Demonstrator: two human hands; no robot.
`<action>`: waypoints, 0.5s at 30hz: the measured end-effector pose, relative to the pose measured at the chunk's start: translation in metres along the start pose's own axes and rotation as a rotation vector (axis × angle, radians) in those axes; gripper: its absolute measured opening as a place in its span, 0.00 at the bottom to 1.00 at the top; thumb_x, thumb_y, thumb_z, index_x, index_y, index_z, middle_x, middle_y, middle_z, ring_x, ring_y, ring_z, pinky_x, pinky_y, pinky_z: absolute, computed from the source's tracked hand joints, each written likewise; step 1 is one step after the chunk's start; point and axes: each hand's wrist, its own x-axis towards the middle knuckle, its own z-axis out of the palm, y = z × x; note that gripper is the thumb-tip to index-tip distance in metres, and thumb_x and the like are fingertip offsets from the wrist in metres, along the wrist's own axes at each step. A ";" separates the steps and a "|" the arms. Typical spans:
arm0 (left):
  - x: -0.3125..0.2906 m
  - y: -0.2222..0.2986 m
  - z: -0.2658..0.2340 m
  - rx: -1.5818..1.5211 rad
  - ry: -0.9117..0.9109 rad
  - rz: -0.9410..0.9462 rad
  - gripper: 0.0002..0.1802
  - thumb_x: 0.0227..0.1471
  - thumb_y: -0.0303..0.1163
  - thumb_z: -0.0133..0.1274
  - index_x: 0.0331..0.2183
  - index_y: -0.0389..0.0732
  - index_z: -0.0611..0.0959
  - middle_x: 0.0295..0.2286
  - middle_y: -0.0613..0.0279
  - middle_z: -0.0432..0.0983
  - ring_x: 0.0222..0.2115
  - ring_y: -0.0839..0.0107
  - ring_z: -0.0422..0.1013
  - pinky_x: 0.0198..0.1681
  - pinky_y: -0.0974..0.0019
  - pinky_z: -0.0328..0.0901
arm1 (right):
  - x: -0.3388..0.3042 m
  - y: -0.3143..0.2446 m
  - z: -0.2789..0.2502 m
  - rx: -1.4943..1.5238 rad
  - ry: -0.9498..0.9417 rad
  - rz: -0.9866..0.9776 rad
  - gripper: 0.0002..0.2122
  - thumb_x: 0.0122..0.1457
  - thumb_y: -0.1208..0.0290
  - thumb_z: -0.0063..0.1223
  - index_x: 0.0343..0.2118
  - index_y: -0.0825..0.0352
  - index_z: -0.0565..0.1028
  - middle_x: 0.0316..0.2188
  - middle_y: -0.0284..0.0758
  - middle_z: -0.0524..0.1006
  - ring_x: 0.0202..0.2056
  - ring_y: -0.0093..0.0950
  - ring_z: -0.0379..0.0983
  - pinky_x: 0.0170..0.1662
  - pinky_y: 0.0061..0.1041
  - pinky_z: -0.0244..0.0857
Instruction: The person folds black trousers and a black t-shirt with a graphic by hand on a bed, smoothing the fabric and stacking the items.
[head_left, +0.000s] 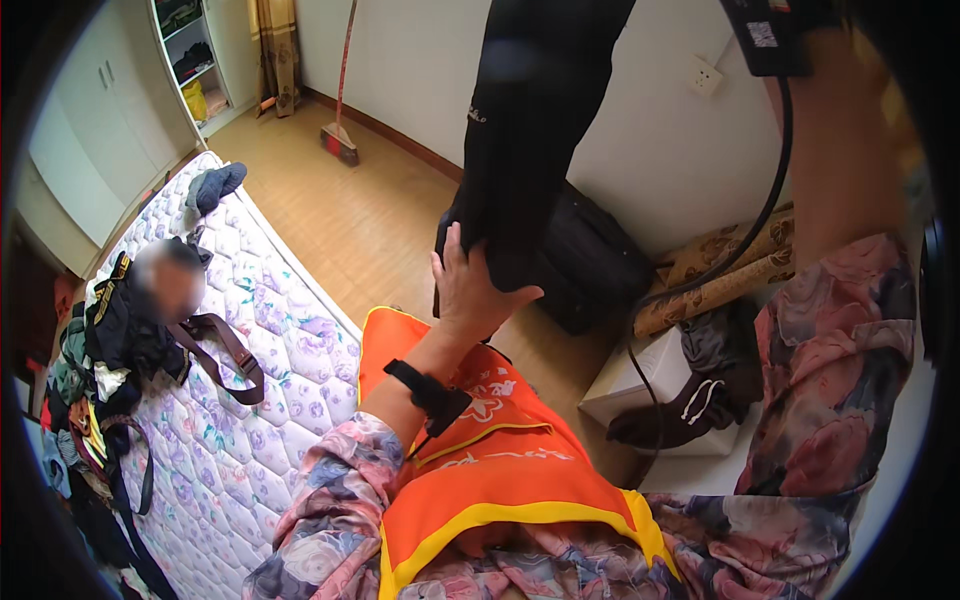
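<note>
A long black garment (pixel 530 130), with a small pale print near its left edge, hangs down in front of me from beyond the top edge. I cannot tell exactly what kind of garment it is. Against its lower part lies my left hand (pixel 470 285), fingers stretched and thumb spread out to the right. A black strap with a small dark device (pixel 430 395) circles my left wrist. On the right my bare right forearm (pixel 840 150) reaches upward, a black device (pixel 768 40) with a cable beside it. My right hand is out of view. I wear an orange apron (pixel 500 480) with yellow trim.
A floral mattress (pixel 270 350) lies at left, with piled clothes (pixel 125 320), a brown strap (pixel 235 375) and a dark cap (pixel 215 187). Behind the garment stands a black suitcase (pixel 590 260). Rolled patterned material (pixel 720 270) and a white box (pixel 640 385) stand right; a broom (pixel 340 140) leans far off.
</note>
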 end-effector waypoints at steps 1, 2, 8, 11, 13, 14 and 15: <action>-0.001 0.002 0.006 0.074 -0.004 -0.026 0.49 0.26 0.56 0.64 0.46 0.34 0.66 0.54 0.37 0.44 0.55 0.43 0.44 0.54 0.38 0.41 | 0.001 0.004 -0.004 -0.017 -0.001 0.002 0.13 0.46 0.68 0.55 0.34 0.68 0.74 0.26 0.36 0.75 0.28 0.25 0.71 0.32 0.22 0.66; -0.001 0.002 0.014 0.070 0.050 -0.032 0.50 0.27 0.53 0.63 0.48 0.33 0.62 0.51 0.42 0.49 0.54 0.44 0.45 0.54 0.35 0.37 | 0.002 0.008 -0.009 -0.040 -0.002 0.001 0.13 0.46 0.68 0.55 0.35 0.68 0.73 0.26 0.36 0.75 0.28 0.25 0.71 0.33 0.22 0.66; 0.012 -0.046 0.029 -0.128 -0.006 -0.261 0.23 0.34 0.32 0.55 0.37 0.34 0.71 0.43 0.41 0.63 0.44 0.44 0.61 0.47 0.47 0.57 | 0.016 0.027 -0.019 -0.119 -0.012 -0.020 0.15 0.48 0.67 0.55 0.38 0.68 0.72 0.28 0.36 0.75 0.30 0.25 0.71 0.35 0.22 0.66; 0.021 -0.095 -0.011 -0.132 0.317 -0.163 0.13 0.35 0.24 0.48 0.30 0.34 0.73 0.29 0.40 0.69 0.31 0.41 0.65 0.34 0.48 0.62 | 0.025 0.037 -0.018 -0.150 -0.025 -0.062 0.16 0.49 0.67 0.55 0.39 0.68 0.71 0.29 0.36 0.75 0.31 0.25 0.71 0.36 0.22 0.66; 0.034 -0.112 -0.074 -0.096 0.407 -0.178 0.11 0.38 0.23 0.46 0.31 0.36 0.74 0.27 0.45 0.71 0.32 0.44 0.67 0.35 0.53 0.63 | 0.034 0.045 -0.016 -0.185 -0.036 -0.109 0.16 0.49 0.67 0.55 0.41 0.68 0.71 0.30 0.36 0.75 0.31 0.25 0.71 0.37 0.22 0.66; 0.038 -0.121 -0.105 -0.154 0.463 -0.156 0.10 0.40 0.22 0.45 0.31 0.37 0.74 0.27 0.44 0.72 0.33 0.45 0.68 0.35 0.55 0.63 | 0.042 0.047 -0.015 -0.203 -0.040 -0.139 0.17 0.49 0.67 0.55 0.41 0.69 0.70 0.30 0.36 0.75 0.32 0.25 0.71 0.37 0.22 0.66; 0.039 -0.124 -0.134 -0.148 0.446 -0.193 0.11 0.40 0.22 0.44 0.32 0.38 0.72 0.28 0.44 0.72 0.33 0.46 0.69 0.35 0.56 0.64 | 0.049 0.050 -0.014 -0.220 -0.042 -0.178 0.17 0.50 0.67 0.55 0.42 0.69 0.70 0.30 0.35 0.75 0.32 0.25 0.72 0.37 0.22 0.66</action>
